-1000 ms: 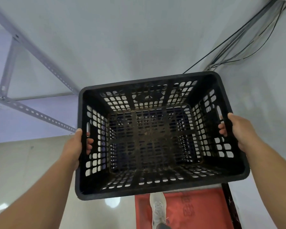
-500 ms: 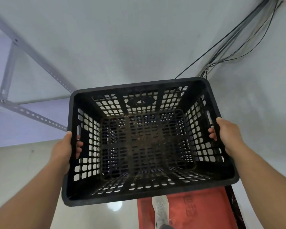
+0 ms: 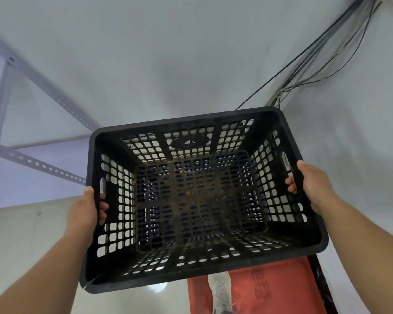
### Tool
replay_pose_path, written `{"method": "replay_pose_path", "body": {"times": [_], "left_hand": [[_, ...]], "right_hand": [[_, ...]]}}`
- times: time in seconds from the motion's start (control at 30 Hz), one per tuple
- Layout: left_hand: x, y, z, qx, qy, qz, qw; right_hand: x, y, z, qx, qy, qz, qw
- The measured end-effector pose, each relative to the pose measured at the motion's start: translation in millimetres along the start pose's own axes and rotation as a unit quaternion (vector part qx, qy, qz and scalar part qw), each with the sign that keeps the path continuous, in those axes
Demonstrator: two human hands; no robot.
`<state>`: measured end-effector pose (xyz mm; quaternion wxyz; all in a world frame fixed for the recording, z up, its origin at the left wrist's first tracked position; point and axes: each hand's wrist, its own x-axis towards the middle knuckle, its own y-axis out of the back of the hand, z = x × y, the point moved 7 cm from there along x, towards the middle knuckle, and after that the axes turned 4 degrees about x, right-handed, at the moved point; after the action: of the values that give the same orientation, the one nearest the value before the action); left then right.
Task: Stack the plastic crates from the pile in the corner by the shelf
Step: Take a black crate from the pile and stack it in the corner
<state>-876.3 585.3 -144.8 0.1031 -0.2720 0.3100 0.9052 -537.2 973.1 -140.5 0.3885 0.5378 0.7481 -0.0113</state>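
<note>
A black perforated plastic crate (image 3: 200, 200) fills the middle of the head view, its open top facing me and dirt on its floor. My left hand (image 3: 84, 211) grips the crate's left rim, fingers hooked through the handle slot. My right hand (image 3: 313, 184) grips the right rim the same way. Dark grid shapes show through the crate's floor, and I cannot tell what they are. The crate's near left corner is cracked.
A grey slotted metal shelf frame (image 3: 32, 162) stands at the left against the wall. Cables (image 3: 304, 64) run down the corner at the upper right. A red mat (image 3: 270, 288) lies on the pale floor below the crate, with a white shoe (image 3: 220, 293) on it.
The crate and both hands have drifted left and sunk in the view over the last second, the far rim lower against the wall. Both grips are unchanged.
</note>
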Motion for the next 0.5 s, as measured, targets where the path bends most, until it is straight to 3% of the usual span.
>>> {"method": "replay_pose_path", "body": {"times": [0.3,0.5], "left_hand": [[6,0,-6,0.023,0.008,0.015,1.000],[-4,10,19,0.227,0.000,0.044,0.973]], "right_hand": [[11,-1,5,-0.021,0.002,0.039,0.999],[-6,2,-15,-0.199,0.035,0.070,0.977]]}}
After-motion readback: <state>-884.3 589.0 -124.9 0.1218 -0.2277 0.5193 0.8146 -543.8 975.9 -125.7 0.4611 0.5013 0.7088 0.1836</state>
